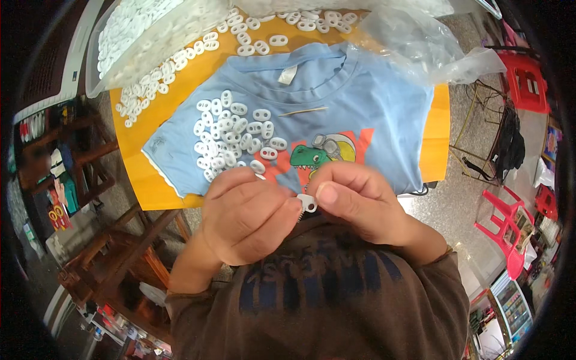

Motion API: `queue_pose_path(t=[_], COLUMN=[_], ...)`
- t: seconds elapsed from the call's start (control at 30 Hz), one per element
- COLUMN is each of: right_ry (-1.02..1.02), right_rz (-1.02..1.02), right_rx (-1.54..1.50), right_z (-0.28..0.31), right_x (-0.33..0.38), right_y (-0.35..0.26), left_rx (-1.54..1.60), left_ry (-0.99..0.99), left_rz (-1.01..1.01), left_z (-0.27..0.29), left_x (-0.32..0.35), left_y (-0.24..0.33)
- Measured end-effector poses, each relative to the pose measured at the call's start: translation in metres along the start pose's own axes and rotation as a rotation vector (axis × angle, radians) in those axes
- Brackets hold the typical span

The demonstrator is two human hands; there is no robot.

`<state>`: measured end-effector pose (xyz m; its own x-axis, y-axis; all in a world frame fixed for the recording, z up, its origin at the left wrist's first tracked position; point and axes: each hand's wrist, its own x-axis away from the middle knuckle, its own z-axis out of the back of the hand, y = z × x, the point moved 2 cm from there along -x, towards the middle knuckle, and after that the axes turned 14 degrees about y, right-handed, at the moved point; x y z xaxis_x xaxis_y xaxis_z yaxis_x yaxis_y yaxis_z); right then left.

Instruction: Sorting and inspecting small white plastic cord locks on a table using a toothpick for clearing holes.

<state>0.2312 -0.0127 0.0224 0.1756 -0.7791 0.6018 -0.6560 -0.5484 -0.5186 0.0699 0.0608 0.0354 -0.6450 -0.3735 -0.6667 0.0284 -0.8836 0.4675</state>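
Note:
Close in front of my chest, both hands meet at a small white plastic oval piece [308,203] with a hole showing in it. My right hand [363,204] pinches its right end between thumb and forefinger. The curled fingers of my left hand [249,216] close on its left side. A small dark ridged strip, like a coil spring, shows just below the left fingertips. Just beyond the hands, a heap of white two-hole oval pieces [228,135] lies on a light blue T-shirt [384,102]. A thin wooden stick [303,111] rests on the shirt too.
The shirt is spread over an orange-yellow tabletop [135,174]. More white pieces [159,78] are scattered along its far edge. A clear plastic bin [96,78] of pieces stands far left, a clear plastic bag [414,48] far right. Beside the table are wooden furniture [120,258] and a red plastic chair [507,222].

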Motion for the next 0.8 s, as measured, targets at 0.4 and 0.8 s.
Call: queue_pose_path(t=[0.4,0.8], right_ry=[0.144,0.413], right_rz=[-0.002,0.182], right_rx=[0.048,0.043], right_z=[0.014,0.059], right_x=[0.004,-0.008], right_y=[-0.008,0.009], left_rx=[-0.081,-0.391], left_ry=[-0.058,0.017], left_rz=[0.19,0.44], left_z=[-0.015,0.007], left_x=[-0.009,0.012], left_y=[-0.027,-0.041])
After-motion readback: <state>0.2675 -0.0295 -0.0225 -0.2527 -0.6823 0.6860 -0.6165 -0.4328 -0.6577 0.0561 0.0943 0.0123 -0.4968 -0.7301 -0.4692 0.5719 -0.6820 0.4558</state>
